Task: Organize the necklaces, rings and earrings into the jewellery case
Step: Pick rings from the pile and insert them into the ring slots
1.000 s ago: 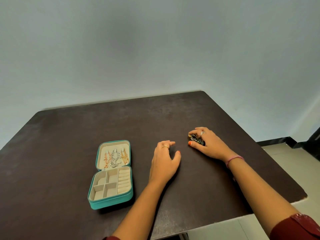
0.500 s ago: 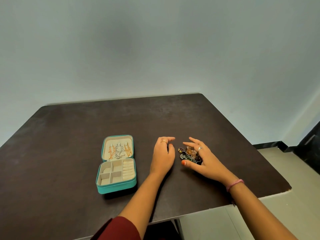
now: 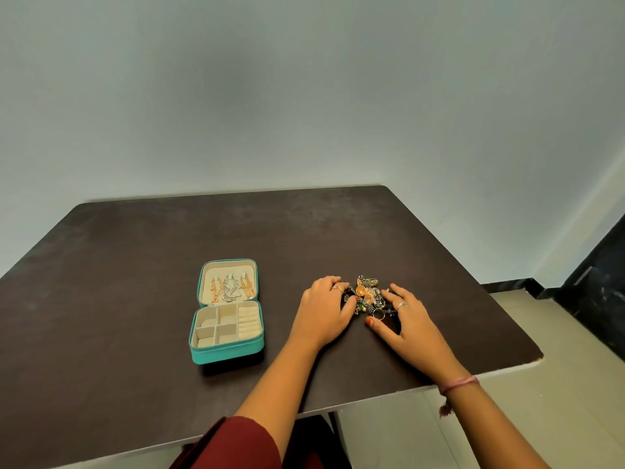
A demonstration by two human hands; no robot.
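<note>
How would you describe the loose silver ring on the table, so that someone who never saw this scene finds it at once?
Start at the dark table and find the pile of jewellery between the left hand and the right hand. At the pile's near edge, beside the right thumb, lies the silver ring. Unlike the orange and dark beaded pieces heaped behind it, it is a plain thin hoop lying flat.

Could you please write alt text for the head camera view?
Two hands, left hand and right hand, flank a jewellery pile on a dark table. An open teal jewellery case lies left, necklaces in its lid.
</note>
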